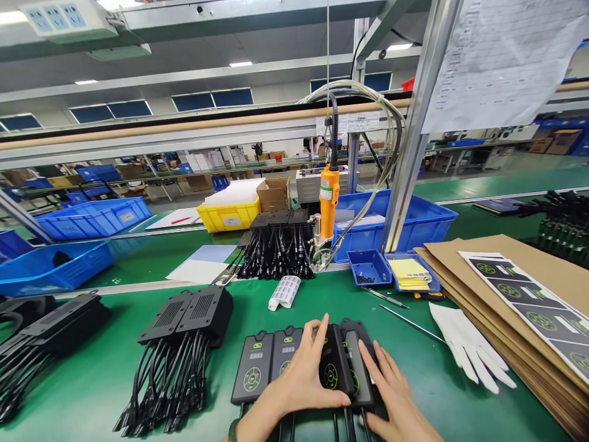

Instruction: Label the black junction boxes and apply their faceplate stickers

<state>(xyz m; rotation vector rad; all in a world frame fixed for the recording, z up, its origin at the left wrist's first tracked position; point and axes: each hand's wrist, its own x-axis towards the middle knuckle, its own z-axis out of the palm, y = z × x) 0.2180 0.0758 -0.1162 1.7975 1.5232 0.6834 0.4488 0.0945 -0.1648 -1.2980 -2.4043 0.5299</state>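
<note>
Currently, in the head view, the left hand (306,377) is gripping a tilted black controller (330,376) between thumb and fingers, while the right hand (393,396) is resting its fingers along the right side of the neighbouring controller (361,382), though whether it is clamping cannot be told. Both units are sitting on the green tabletop (257,307), with two more keypad controllers (251,371) lying just left. Beyond, a curled label sheet (285,292) is lying near a hanging orange power screwdriver (327,209).
</note>
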